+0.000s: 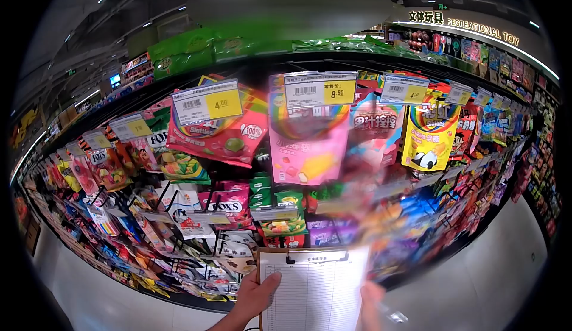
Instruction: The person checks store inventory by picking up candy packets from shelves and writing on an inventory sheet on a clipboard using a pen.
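Observation:
A clipboard [313, 295] carrying a printed sheet with ruled rows and a dark clip at its top is at the bottom centre. My left hand [256, 293] grips its left edge, thumb lying over the paper. Beside the right edge is my right hand [372, 303], smeared by motion; I cannot make out its fingers or whether it holds something. Above the clipboard hang a pink candy bag [308, 152] and, to its left, a red Skittles bag [217, 134], tilted. A yellow Skittles bag with a panda [430, 137] hangs farther right.
Price tags [320, 90] stick out in front of the hanging bags along the top row. Lower rows hold more candy bags, including a green one [290, 212]. Green packages [182, 54] lie on top of the shelf. Pale floor [476, 277] shows at the lower right.

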Available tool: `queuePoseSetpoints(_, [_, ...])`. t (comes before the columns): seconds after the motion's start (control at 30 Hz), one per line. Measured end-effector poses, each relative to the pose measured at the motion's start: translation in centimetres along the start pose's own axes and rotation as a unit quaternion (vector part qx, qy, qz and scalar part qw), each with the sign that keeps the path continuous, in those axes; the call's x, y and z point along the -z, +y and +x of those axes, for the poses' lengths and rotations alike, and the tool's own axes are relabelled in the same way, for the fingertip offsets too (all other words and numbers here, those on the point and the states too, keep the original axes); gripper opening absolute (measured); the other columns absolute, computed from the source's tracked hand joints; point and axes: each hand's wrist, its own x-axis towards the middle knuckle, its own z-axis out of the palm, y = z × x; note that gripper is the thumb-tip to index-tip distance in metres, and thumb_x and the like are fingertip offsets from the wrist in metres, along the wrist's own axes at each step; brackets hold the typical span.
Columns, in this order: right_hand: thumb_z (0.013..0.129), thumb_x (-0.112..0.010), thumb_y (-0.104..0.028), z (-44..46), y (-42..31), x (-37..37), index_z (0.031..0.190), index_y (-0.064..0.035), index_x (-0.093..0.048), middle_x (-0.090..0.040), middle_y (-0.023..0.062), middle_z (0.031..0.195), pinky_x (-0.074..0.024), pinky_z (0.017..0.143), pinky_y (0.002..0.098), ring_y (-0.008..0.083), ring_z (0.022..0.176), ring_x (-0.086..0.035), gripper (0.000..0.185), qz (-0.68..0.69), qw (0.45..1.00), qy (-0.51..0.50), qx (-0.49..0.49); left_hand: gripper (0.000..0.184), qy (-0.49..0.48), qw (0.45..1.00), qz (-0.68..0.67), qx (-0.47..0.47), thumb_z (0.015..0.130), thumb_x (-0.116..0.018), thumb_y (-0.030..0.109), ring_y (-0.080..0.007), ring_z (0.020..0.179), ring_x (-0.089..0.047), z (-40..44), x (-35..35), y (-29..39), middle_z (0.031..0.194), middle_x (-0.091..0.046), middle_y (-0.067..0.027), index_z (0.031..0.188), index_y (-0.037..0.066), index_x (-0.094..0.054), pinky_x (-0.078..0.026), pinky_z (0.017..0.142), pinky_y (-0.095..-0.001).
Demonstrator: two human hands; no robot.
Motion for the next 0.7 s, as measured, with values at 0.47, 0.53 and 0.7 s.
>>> queuePoseSetpoints(0.47, [0.093, -0.061, -0.018, -0.7, 0.0, -0.2, 0.095, 0.0018, -0.067, -0.065, 0.0019, 0.081, -0.0465, 0.065, 0.0244, 0.0093, 0.072, -0.057, 0.021, -0.008, 1.0, 0.025, 0.006, 0.024, -0.015, 0.999, -0.04, -0.003, 0.099, -0.056, 0.012, -0.0121, 0.085, -0.066, -0.9, -1.1, 1.1, 0.101, -0.069, -0.0082, 0.118, -0.003, -0.059, -0.054, 0.074, -0.0266])
queuePoseSetpoints(0.53, [0.093, -0.062, -0.02, -1.2, -0.3, -1.3, 0.097, 0.0028, -0.067, -0.067, 0.0054, 0.085, -0.0486, 0.07, 0.0259, 0.0114, 0.077, -0.06, 0.024, 0.042, 0.997, 0.064, -0.01, 0.027, -0.016, 0.999, -0.045, -0.008, 0.097, -0.057, 0.01, -0.0158, 0.09, -0.066, -1.0, -1.1, 1.1, 0.104, -0.069, -0.0112, 0.119, -0.006, -0.058, -0.054, 0.08, -0.0305])
queuePoseSetpoints(0.7, [0.096, -0.059, -0.019, -0.4, 1.2, 1.4, 0.1, 0.0052, -0.066, -0.069, 0.009, 0.09, -0.0511, 0.074, 0.028, 0.0135, 0.081, -0.062, 0.026, -0.021, 1.0, 0.0, 0.022, 0.027, -0.02, 0.999, -0.033, -0.011, 0.097, -0.058, 0.011, -0.0151, 0.089, -0.066, -1.1, -1.0, 0.8, 0.103, -0.069, -0.0109, 0.119, -0.006, -0.059, -0.053, 0.079, -0.0298])
